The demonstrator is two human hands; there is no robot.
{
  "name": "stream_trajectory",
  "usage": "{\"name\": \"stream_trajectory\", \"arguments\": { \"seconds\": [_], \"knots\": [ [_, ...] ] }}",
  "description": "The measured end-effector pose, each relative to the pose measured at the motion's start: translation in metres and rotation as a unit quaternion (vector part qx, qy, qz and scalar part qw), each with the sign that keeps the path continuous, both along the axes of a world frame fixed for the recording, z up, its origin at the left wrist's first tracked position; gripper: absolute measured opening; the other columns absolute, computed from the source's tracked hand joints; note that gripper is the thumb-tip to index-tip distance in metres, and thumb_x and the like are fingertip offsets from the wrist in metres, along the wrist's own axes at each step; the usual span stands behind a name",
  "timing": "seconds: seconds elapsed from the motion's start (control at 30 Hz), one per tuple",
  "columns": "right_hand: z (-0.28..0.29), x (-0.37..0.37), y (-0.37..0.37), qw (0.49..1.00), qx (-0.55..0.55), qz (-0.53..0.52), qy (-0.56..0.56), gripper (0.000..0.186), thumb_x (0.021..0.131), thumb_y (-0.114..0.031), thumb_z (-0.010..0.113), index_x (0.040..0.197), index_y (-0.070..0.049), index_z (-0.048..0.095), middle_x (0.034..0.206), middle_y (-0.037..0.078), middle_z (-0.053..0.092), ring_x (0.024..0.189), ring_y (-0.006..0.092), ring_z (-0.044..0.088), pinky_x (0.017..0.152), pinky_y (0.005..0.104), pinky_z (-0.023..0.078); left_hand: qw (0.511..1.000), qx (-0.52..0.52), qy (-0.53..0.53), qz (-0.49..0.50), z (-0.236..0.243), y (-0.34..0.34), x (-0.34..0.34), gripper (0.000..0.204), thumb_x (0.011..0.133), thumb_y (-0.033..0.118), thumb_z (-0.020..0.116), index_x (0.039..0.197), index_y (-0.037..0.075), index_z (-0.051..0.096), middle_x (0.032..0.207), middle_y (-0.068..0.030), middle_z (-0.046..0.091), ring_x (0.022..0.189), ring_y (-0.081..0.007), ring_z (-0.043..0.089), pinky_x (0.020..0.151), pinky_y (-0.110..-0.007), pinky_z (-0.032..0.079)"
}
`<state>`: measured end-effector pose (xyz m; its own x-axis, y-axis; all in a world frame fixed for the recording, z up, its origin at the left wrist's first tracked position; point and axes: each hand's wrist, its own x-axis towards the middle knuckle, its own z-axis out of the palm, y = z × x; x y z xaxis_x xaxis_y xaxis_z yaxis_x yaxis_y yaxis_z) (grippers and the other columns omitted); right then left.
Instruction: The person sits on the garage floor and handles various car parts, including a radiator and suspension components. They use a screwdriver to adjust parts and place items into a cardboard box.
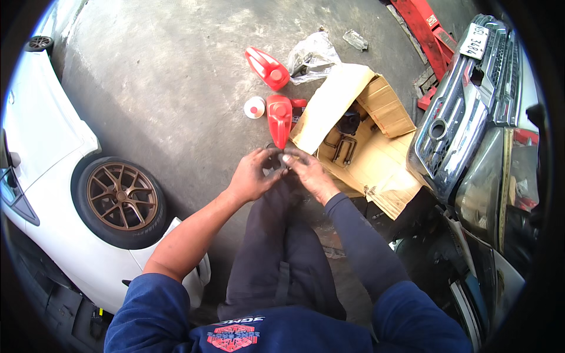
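Note:
Just above my knees and in front of a red jug, my left hand and my right hand meet, fingers curled round a small dark grey object that I cannot make out. A second red jug lies farther off, and a small white container with a red cap is beside the nearer jug. To the right sits an opened cardboard box with a black part and bent metal pieces inside.
A white car with a bronze wheel borders my left. Chrome grilles and stacked panels line my right, near red lift equipment. A clear plastic bag lies on the concrete floor ahead.

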<state>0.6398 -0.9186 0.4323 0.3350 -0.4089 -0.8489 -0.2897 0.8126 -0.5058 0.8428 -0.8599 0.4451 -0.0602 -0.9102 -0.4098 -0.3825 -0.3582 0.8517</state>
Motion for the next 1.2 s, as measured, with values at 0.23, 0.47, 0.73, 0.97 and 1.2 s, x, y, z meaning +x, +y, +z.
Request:
{"name": "stream_trajectory", "arguments": {
  "seconds": [0.23,0.47,0.73,0.97,1.2],
  "knots": [
    [0.038,-0.023,0.082,0.995,0.088,-0.024,-0.026,0.042,0.104,-0.033,0.076,0.132,-0.003,0.073,0.122,0.005,0.074,0.111,0.0128,0.067,0.099,0.0296,0.053,0.992,0.106,0.070,0.014,0.033,0.092,-0.024,0.061,0.093,0.031,0.086,0.143,0.004,0.066,0.125,-0.0199,0.074,0.116,-0.0353,0.075,0.102,-0.044,0.060],
    [0.072,-0.115,0.140,0.960,-0.042,-0.245,0.126,0.035,0.103,-0.033,0.077,0.122,-0.005,0.072,0.099,0.005,0.074,0.097,0.0118,0.069,0.082,0.0294,0.057,0.985,0.140,-0.038,-0.095,0.093,0.144,-0.059,0.106,0.093,0.046,0.085,0.169,-0.002,0.030,0.161,-0.0322,0.048,0.140,-0.0428,0.061,0.120,-0.047,0.049],
    [0.118,-0.224,0.139,0.876,-0.212,-0.176,0.396,0.081,0.099,-0.039,0.078,0.160,0.002,0.043,0.148,0.025,0.062,0.135,0.0341,0.062,0.109,0.0419,0.052,0.966,0.184,-0.173,0.057,0.156,0.218,0.057,0.090,0.097,0.037,0.082,0.165,-0.002,0.038,0.155,-0.0298,0.057,0.124,-0.0373,0.073,0.106,-0.045,0.058],
    [0.154,-0.206,0.203,0.945,-0.075,0.124,0.293,0.050,0.101,-0.049,0.072,0.114,-0.002,0.078,0.090,0.012,0.076,0.072,0.0235,0.070,0.072,0.0412,0.058,0.923,0.196,-0.227,0.242,0.168,0.302,0.196,0.080,0.094,0.037,0.083,0.154,-0.006,0.052,0.143,-0.0299,0.064,0.133,-0.0402,0.065,0.114,-0.046,0.050],
    [0.187,-0.082,0.164,0.826,0.043,0.450,0.338,0.068,0.100,-0.058,0.070,0.121,0.005,0.078,0.119,0.016,0.079,0.095,0.0263,0.076,0.081,0.0401,0.062,0.881,0.269,-0.183,0.343,0.187,0.356,0.280,0.082,0.093,0.043,0.081,0.154,-0.004,0.053,0.148,-0.0302,0.064,0.139,-0.0421,0.062,0.117,-0.046,0.048]
  ]
}}
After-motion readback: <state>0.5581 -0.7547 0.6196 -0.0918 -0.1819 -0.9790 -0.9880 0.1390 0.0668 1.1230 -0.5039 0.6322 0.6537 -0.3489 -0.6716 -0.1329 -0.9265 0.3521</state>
